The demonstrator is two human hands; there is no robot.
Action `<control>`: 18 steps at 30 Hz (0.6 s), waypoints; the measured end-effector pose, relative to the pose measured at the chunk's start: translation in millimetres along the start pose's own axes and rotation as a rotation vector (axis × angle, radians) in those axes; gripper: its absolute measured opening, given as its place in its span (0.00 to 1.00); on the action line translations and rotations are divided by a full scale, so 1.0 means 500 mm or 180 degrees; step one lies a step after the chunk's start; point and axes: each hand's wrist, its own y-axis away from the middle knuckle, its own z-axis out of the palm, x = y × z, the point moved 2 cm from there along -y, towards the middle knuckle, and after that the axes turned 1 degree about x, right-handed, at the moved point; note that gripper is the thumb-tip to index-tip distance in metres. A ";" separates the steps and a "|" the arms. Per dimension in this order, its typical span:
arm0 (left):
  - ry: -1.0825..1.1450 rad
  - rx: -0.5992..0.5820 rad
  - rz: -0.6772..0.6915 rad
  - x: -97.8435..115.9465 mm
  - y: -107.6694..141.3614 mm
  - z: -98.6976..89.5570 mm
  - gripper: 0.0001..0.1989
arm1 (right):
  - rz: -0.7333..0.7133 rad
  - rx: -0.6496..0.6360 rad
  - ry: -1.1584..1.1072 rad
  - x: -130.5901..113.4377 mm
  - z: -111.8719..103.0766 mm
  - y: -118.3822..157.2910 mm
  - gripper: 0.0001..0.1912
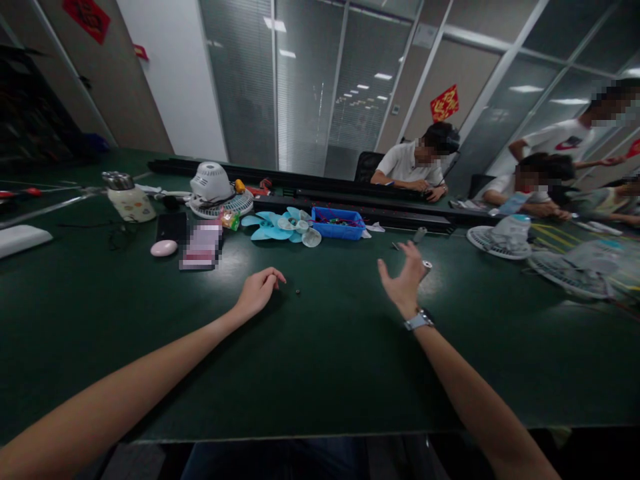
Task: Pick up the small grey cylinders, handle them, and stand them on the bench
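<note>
My left hand (257,292) rests low over the green tabletop (320,360), its fingers loosely bent and a little apart, with nothing visible in them. Just right of its fingertips lies a tiny dark round piece (298,291), too small to name. My right hand (404,280), with a watch (420,320) on the wrist, is raised with thumb and fingers spread. Partly behind it sits a small metal cylinder (427,267). Farther back are a second grey cylinder (419,234) and a small thin dark piece (395,246).
Light blue fan blades (280,225) lie beside a blue bin (339,232) of small parts. Left of them are a phone (201,245), a pink mouse (164,249), a white fan part (213,183) and a flask (129,197). More fan parts (505,235) and several people are at right.
</note>
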 end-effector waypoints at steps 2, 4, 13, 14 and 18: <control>0.0033 -0.0007 -0.0020 0.000 0.000 0.001 0.17 | -0.0681 -0.1137 -0.0473 -0.101 0.030 0.042 0.31; 0.0048 0.0015 -0.0053 -0.001 0.000 0.001 0.17 | -0.1191 -0.2170 -0.0844 -0.181 0.056 0.086 0.32; 0.0078 0.0070 -0.0040 -0.003 0.001 0.006 0.17 | -0.1632 -0.3134 -0.1098 -0.247 0.098 0.124 0.22; 0.0092 0.0063 -0.0059 -0.003 0.001 0.006 0.17 | -0.1599 -0.3028 -0.1129 -0.245 0.098 0.122 0.20; 0.0100 -0.0010 -0.0111 0.000 0.002 0.005 0.17 | -0.1347 -0.2636 -0.1144 -0.231 0.097 0.118 0.15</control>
